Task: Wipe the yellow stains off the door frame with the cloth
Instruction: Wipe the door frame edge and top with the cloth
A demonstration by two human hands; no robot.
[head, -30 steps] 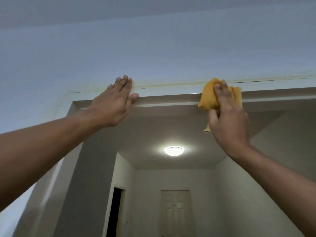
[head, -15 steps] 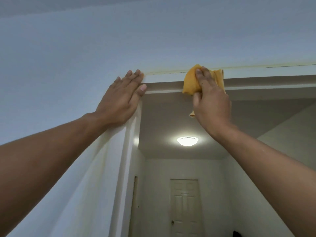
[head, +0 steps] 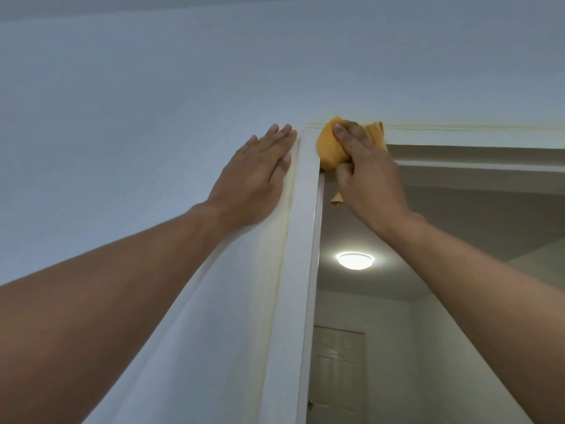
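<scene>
The right hand [head: 363,175] grips the bunched orange cloth [head: 331,148] against the white door frame's [head: 302,228] top-left corner; the faint yellow stain line [head: 458,127] runs rightward from there along the frame's top edge. The left hand [head: 256,179] rests flat, fingers spread, just left of the frame

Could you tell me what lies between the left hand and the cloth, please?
In the head view, only the door frame's white upright separates left hand from cloth.

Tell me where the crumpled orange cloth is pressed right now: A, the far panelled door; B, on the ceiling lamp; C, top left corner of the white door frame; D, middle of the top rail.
C: the right hand presses the crumpled orange cloth into the top left corner of the white door frame.
</scene>
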